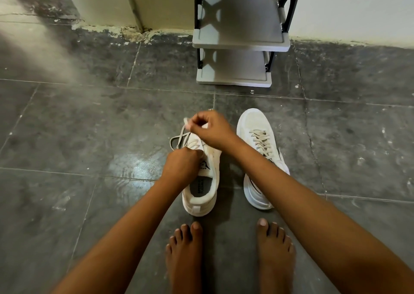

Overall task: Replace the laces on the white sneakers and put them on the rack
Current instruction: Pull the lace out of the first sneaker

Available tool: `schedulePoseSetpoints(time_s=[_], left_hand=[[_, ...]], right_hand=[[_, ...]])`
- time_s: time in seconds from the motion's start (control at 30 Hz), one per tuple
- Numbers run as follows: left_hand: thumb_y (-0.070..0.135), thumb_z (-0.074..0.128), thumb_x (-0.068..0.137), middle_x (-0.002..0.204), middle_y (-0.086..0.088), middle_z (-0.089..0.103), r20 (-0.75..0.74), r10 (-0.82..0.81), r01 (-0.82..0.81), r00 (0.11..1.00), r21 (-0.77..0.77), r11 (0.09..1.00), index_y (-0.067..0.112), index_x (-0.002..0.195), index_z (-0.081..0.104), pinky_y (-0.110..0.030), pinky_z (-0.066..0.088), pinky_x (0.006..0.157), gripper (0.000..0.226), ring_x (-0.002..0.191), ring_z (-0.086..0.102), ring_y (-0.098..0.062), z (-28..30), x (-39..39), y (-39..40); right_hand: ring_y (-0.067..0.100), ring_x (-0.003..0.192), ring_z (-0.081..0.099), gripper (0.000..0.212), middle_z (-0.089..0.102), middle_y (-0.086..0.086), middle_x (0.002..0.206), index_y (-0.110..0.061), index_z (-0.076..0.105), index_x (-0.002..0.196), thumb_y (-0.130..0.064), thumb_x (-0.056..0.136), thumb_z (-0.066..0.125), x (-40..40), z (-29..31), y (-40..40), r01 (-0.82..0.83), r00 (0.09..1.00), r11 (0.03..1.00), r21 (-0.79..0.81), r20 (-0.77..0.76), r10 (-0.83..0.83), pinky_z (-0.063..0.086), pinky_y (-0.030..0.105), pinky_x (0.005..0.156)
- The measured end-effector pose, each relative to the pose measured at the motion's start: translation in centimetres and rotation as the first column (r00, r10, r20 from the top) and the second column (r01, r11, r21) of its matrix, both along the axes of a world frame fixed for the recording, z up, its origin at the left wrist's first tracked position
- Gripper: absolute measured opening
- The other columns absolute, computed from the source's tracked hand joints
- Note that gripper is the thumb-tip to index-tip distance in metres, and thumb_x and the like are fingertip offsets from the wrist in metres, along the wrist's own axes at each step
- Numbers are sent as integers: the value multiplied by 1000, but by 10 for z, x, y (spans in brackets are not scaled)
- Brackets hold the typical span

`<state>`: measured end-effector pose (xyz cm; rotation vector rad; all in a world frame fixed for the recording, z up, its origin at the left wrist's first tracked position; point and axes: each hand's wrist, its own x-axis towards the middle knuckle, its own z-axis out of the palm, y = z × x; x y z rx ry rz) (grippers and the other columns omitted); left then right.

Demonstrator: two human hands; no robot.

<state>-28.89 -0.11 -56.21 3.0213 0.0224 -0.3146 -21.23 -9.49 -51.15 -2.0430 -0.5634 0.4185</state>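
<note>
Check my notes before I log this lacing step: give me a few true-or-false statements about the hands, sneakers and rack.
1. Both hands work on the left sneaker. True.
2. The right hand rests flat on the floor. False: it pinches a lace end, raised.
3. The right sneaker has its lace threaded. True.
4. A sneaker sits on the rack. False: both are on the floor.
5. The left hand holds nothing. False: it grips at the lace.
</note>
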Motion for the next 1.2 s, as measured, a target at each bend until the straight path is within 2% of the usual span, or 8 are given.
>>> schedulePoseSetpoints(time_s=[0.1,0.2,0.3,0.5,0.7,0.83,1.0,1.2], left_hand=[[30,41,98,88,-8,64,-2,12,-13,1000,-27,1000,18,101,61,-33,46,64,23,79,61,-27,1,0,2],[30,42,97,90,-9,66,16,3,-2,1000,-35,999,18,103,61,-35,50,67,23,81,62,-29,0,0,2],[28,44,96,94,-8,68,19,7,-6,1000,-52,999,20,110,63,-36,53,70,24,83,64,-29,1,0,1],[24,47,95,92,-7,66,24,-1,2,1000,-37,999,21,111,62,-33,51,67,22,81,63,-26,2,-1,1],[31,42,98,98,-8,65,16,-2,3,1000,-66,998,20,112,61,-30,47,68,26,87,62,-25,4,0,-1],[34,38,99,94,-9,64,2,16,-16,1000,-55,998,17,107,61,-30,45,66,29,84,61,-26,9,-2,-2],[35,47,96,103,-9,68,-17,76,-77,997,-145,986,19,117,63,-35,52,77,31,93,62,-29,14,-2,3],[31,54,92,104,0,71,105,255,-207,961,-334,919,23,112,68,-27,44,69,25,96,62,-22,16,14,13]], right_hand=[[5,68,60,7,66,-2,73,-14,68,79,-13,86,66,0,6,-2,194,975,956,221,-146,-165,51,25,75],[21,94,63,21,69,6,101,-10,71,96,-28,84,67,7,-10,-15,118,992,960,-255,-1,-123,48,33,83],[29,109,54,30,58,8,118,-10,68,107,-29,84,62,-2,-27,-21,-45,986,779,-626,96,134,43,32,80],[29,101,57,16,61,11,109,-4,66,96,-14,87,57,-2,-22,-10,63,971,815,-576,225,84,39,29,70],[7,71,58,10,61,-3,78,0,70,89,-8,82,69,2,5,-8,82,976,978,191,-214,-40,46,15,69],[19,84,62,12,65,6,93,-7,73,89,-17,84,68,12,-3,-9,190,979,973,-131,100,-178,47,27,77],[26,128,45,67,42,14,144,-7,27,146,-25,90,60,0,-23,-36,-7,980,934,-358,-189,-65,34,28,102],[25,144,15,87,-3,9,159,-9,-1,151,-28,90,58,-31,-33,-51,-241,967,846,-476,-190,168,20,30,112]])
